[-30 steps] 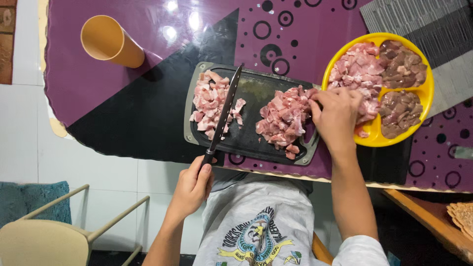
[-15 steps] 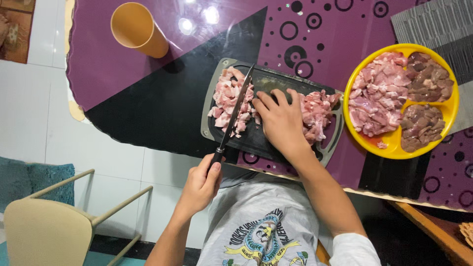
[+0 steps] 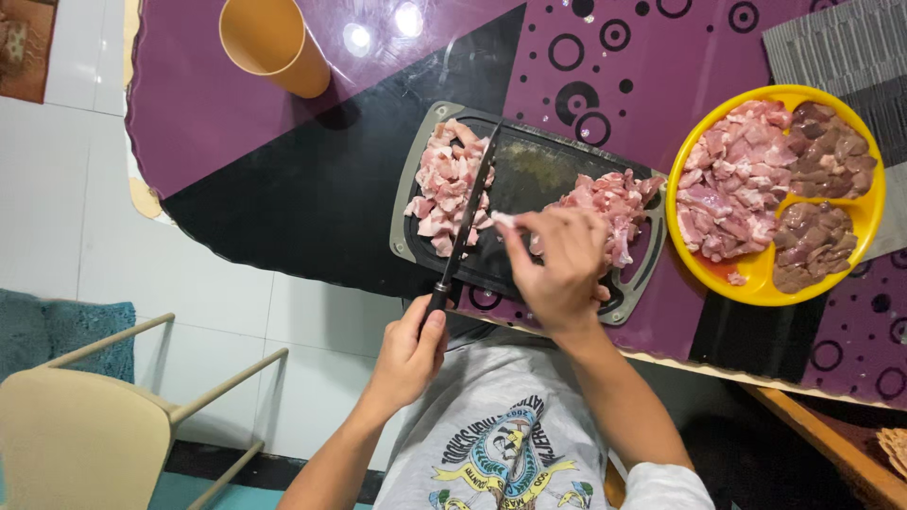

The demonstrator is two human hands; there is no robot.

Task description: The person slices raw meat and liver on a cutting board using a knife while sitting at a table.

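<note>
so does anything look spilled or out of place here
One small scrap of meat lies on the rim of the yellow plate, outside its compartments. The cutting board sits askew, its near corner at the table's edge. Nothing else stands out.

Glossy purple-and-black bench (image 3: 283, 189), smooth, mirroring ceiling lights. Matt dark plastic cutting board (image 3: 529, 175) with grey rim. Knife (image 3: 463, 231): dull dark metal blade, black matt handle. Wet, glistening raw pink meat (image 3: 444, 184). Smooth shiny yellow plastic plate (image 3: 756, 288). Matt orange plastic cup (image 3: 274, 47). Grey woven cloth mat (image 3: 841, 47). Soft printed cotton shirt (image 3: 501, 434).
</note>
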